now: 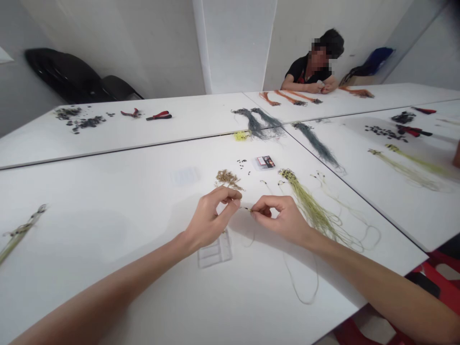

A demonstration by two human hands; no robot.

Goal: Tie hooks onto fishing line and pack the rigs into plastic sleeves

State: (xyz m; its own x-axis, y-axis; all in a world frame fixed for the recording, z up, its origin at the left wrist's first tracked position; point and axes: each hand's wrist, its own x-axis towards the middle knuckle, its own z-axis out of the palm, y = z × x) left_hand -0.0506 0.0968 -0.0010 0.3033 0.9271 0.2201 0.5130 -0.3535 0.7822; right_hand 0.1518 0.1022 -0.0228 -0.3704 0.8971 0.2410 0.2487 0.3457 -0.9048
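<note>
My left hand (212, 215) and my right hand (278, 218) meet above the white table (108, 230), both pinched on a tiny dark piece (246, 209) between their fingertips. A thin pale line (302, 282) trails from my right hand and loops across the table toward the front edge. Just beyond my left hand lies a small heap of brownish metal bits (228, 178). A bundle of yellow-green lines (316, 211) lies to the right of my right hand. A clear plastic compartment box (214, 251) sits under my left wrist.
Small black pieces (241, 164) and a small packet (265, 162) lie farther back. Grey line bundles (260, 122), red pliers (158, 115) and dark bits (81, 122) are on the far table. A person (312, 67) works with orange lines (291, 98) opposite. A black chair (75, 76) stands at the back left.
</note>
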